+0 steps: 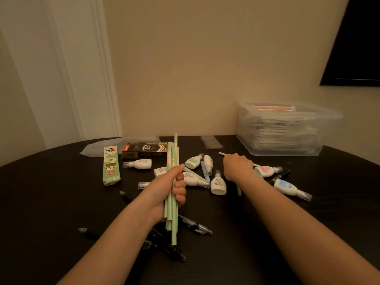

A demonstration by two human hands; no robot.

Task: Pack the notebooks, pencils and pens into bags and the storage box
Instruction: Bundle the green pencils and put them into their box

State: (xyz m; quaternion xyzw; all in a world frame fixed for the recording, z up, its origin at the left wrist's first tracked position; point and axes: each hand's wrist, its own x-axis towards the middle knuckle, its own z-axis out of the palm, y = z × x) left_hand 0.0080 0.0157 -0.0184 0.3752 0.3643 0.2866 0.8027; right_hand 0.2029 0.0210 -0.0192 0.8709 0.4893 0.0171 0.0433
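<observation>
On the dark round table (51,192), far left: a tall green printed carton (111,165) lies flat, with a black pen box (144,152) just beyond it. The left hand (172,190) has its fingers curled tight round a bundle of pale green pencils (172,153), held near upright above loose black pens (193,225). Centre: white bottle-shaped correction-tape dispensers (197,179) lie scattered. The right hand (237,166) is knuckles up, fingers closed round a single pale green pencil (221,154), whose tip pokes out leftward. Far right, by the wall: a clear plastic storage box (287,150) with stacked contents too blurred to name, well apart from both hands.
</observation>
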